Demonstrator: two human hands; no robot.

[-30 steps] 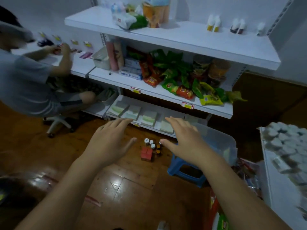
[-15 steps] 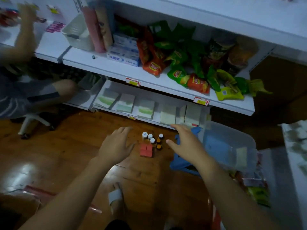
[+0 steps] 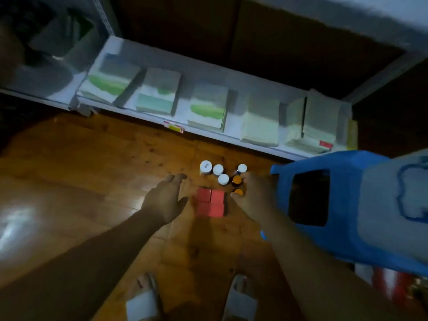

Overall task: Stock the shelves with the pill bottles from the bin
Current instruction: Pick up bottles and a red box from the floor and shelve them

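Low down at floor level here, and the light is dim. A cluster of small pill bottles (image 3: 222, 176) stands upright on the wooden floor (image 3: 92, 181), just in front of the bottom shelf (image 3: 231, 133): four with white caps toward the back, two with orange caps on the right side. Just this side of them sit red boxes (image 3: 210, 203), packed tight together.

The left hand (image 3: 165, 200) hangs just left of the red boxes, palm turned inward, fingers stretched wide and gripping nothing. The right hand (image 3: 257, 195) is in on the other side, right up against the orange-capped bottles, its fingertips at the nearer orange cap; whether it actually grips that bottle, I cannot tell, the fingers are curled and blurred.

So bottles and boxes sit between the two hands. To the right, a blue stool (image 3: 328, 205) crowds close by the right wrist, with a pale plastic bin (image 3: 393, 205) on top of it. The bottom shelf carries a row of flat green-and-white packs (image 3: 208, 107). Two feet in white sandals (image 3: 143, 302) show at the lower edge.
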